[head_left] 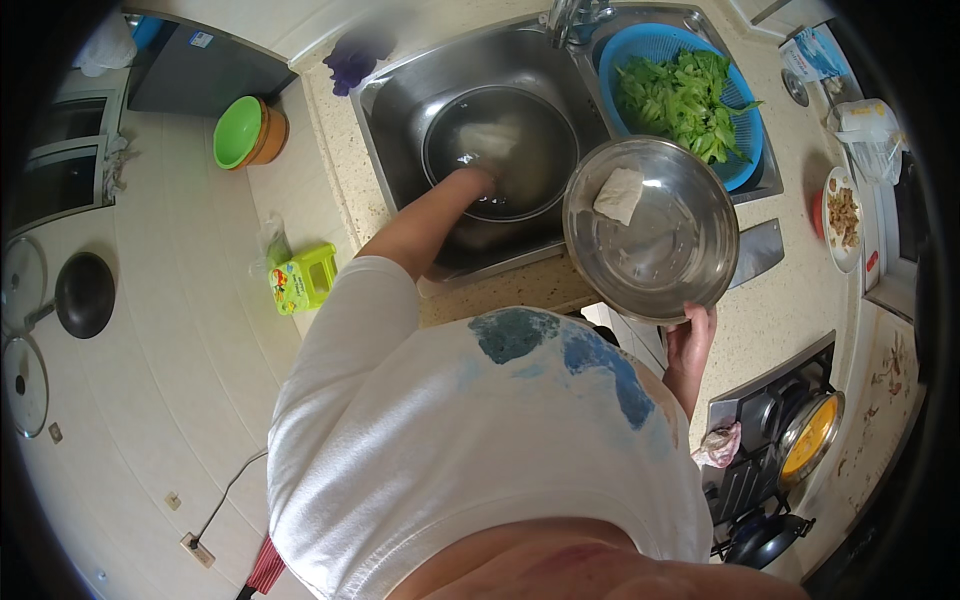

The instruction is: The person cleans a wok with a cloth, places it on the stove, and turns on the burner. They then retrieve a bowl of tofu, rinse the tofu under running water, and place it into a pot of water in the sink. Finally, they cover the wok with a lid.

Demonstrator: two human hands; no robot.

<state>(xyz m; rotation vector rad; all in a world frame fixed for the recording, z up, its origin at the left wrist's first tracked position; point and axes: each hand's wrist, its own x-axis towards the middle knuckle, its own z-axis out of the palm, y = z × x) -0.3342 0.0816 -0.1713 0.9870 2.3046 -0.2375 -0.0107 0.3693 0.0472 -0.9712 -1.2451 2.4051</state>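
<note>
So I'm standing by the sink [400, 110] and this looks maybe halfway done to me. One pale block [620, 195] is already sitting in the steel bowl [670, 255], up toward the far left side, with a bit of wet shine on the bottom. There's another pale lump [488, 138] in the basin [578, 150] of cloudy water down in the sink, so I'd guess that one is what's left. Can't tell if more is hiding in there, the water is too murky.

The right hand [692, 336] has the bowl by its near rim, thumb up top. The left hand [480, 183] is dipped into the basin near the lump, fingers out of sight, so no clue whether they're spread or gripping something.

Other stuff: the greens [690, 95] are heaped in a blue basket [622, 50] at the right end of the sink, and look untouched for now. A cleaver [762, 248] lies on the surface [780, 300], partly tucked behind the bowl.
</note>
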